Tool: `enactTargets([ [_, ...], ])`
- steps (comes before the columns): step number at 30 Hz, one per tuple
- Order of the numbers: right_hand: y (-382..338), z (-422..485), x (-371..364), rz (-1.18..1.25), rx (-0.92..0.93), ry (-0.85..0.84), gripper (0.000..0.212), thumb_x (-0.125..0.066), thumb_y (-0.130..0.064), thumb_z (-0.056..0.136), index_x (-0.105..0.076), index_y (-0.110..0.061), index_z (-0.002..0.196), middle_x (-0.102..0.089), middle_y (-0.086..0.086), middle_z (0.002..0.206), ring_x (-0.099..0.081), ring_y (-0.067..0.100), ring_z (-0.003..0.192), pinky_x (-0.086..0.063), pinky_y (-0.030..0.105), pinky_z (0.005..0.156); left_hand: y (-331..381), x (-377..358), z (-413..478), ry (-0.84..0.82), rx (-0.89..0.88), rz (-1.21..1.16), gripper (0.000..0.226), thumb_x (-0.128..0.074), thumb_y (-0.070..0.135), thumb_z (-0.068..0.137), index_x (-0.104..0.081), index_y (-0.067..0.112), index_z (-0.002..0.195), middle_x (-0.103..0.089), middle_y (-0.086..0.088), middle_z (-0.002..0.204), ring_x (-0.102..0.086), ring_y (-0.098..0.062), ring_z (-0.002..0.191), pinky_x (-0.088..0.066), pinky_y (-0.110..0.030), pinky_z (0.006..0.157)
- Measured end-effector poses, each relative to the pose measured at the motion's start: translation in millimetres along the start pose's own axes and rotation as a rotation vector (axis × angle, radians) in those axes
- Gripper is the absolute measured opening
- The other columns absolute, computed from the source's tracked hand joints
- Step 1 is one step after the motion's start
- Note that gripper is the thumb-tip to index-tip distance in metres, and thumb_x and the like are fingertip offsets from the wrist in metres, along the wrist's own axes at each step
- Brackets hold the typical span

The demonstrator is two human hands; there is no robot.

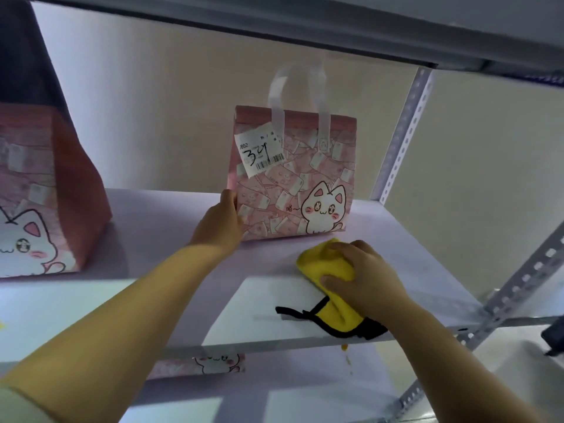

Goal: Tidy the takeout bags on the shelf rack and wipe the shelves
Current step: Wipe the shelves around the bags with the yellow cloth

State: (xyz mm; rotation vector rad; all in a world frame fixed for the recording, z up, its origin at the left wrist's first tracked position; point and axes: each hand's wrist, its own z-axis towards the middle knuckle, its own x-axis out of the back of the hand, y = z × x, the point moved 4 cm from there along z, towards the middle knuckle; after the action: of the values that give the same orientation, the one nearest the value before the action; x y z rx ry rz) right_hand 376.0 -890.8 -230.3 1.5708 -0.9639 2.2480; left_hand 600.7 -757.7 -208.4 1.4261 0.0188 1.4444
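Note:
A pink takeout bag [305,178] with a white cat print, white handles and a receipt marked 34 stands upright at the back right of the white shelf [171,239]. My left hand [221,222] holds its lower left edge, thumb on the front. My right hand [363,276] lies on a yellow cloth [323,267] with black trim and grips it, pressing it onto the shelf just in front of the bag.
A second pink cat-print bag [45,190] stands at the shelf's left end. A third bag [213,363] shows on the shelf below. Perforated grey uprights [403,132] frame the right side, and another shelf [274,29] hangs close overhead.

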Motion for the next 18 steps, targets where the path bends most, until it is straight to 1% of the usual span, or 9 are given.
enactTargets([
  [2,-2,0,-15,-0.088,-0.008,-0.118,0.07,-0.057,-0.059,0.072,-0.033,-0.041,0.134,-0.038,-0.007,0.129,-0.046,0.023,0.11,-0.042,0.033,0.081,-4,2,-1,0.009,0.025,-0.016,0.028,-0.05,0.027,0.092,-0.038,0.013,0.113,-0.059,-0.008,0.116,-0.056,-0.028,0.086,-0.049,-0.039,0.072],
  [5,1,1,-24,-0.166,-0.073,-0.192,0.07,-0.05,-0.067,0.07,-0.023,-0.051,0.133,-0.021,-0.003,0.14,-0.032,0.032,0.123,-0.035,0.047,0.095,-10,9,-5,0.048,0.063,-0.009,0.038,-0.054,0.025,0.09,-0.038,0.013,0.122,-0.054,-0.004,0.128,-0.053,-0.024,0.097,-0.043,-0.034,0.076],
  [6,1,1,-25,-0.156,-0.09,-0.213,0.069,-0.048,-0.067,0.071,-0.02,-0.054,0.132,-0.019,-0.001,0.142,-0.032,0.034,0.124,-0.033,0.049,0.096,-12,12,-7,0.06,0.074,0.003,0.039,-0.055,0.023,0.09,-0.038,0.013,0.124,-0.053,-0.004,0.13,-0.054,-0.025,0.102,-0.041,-0.033,0.078],
  [7,2,1,-27,-0.152,-0.09,-0.23,0.066,-0.047,-0.066,0.073,-0.018,-0.056,0.131,-0.023,0.002,0.142,-0.037,0.035,0.122,-0.033,0.049,0.095,-14,15,-9,0.068,0.082,0.016,0.04,-0.055,0.022,0.09,-0.038,0.013,0.125,-0.052,-0.004,0.131,-0.055,-0.026,0.106,-0.041,-0.032,0.08],
  [8,0,1,-28,-0.162,-0.075,-0.231,0.063,-0.046,-0.064,0.076,-0.019,-0.056,0.131,-0.031,0.004,0.139,-0.043,0.035,0.116,-0.035,0.047,0.093,-17,18,-12,0.074,0.087,0.024,0.04,-0.055,0.022,0.09,-0.038,0.013,0.126,-0.052,-0.003,0.132,-0.055,-0.025,0.107,-0.041,-0.032,0.08],
  [9,-2,1,-29,-0.178,-0.054,-0.211,0.06,-0.046,-0.061,0.078,-0.021,-0.054,0.132,-0.039,0.004,0.134,-0.047,0.034,0.11,-0.038,0.045,0.09,-19,21,-16,0.081,0.089,0.029,0.041,-0.055,0.022,0.091,-0.037,0.014,0.126,-0.052,-0.003,0.131,-0.056,-0.025,0.105,-0.042,-0.031,0.08],
  [11,-8,-1,-28,-0.19,-0.02,-0.136,0.054,-0.048,-0.055,0.082,-0.028,-0.051,0.132,-0.047,0.003,0.124,-0.051,0.032,0.102,-0.044,0.042,0.086,-22,28,-28,0.107,0.068,0.034,0.04,-0.055,0.022,0.09,-0.038,0.016,0.126,-0.053,-0.001,0.129,-0.057,-0.024,0.102,-0.044,-0.031,0.081],
  [14,-19,-3,-26,-0.118,0.004,-0.067,0.051,-0.053,-0.046,0.083,-0.036,-0.048,0.131,-0.049,0.003,0.117,-0.056,0.032,0.093,-0.049,0.04,0.08,-27,38,-51,0.15,-0.017,0.015,0.034,-0.057,0.02,0.089,-0.043,0.016,0.12,-0.055,-0.001,0.124,-0.06,-0.022,0.095,-0.049,-0.035,0.082],
  [18,-46,-13,-22,-0.017,0.072,0.068,0.052,-0.058,-0.042,0.083,-0.041,-0.044,0.131,-0.05,0.004,0.118,-0.056,0.032,0.094,-0.049,0.039,0.077,-38,55,-82,0.15,-0.098,0.008,0.029,-0.059,0.019,0.089,-0.05,0.017,0.116,-0.057,0.004,0.116,-0.06,-0.013,0.086,-0.044,-0.028,0.074],
])
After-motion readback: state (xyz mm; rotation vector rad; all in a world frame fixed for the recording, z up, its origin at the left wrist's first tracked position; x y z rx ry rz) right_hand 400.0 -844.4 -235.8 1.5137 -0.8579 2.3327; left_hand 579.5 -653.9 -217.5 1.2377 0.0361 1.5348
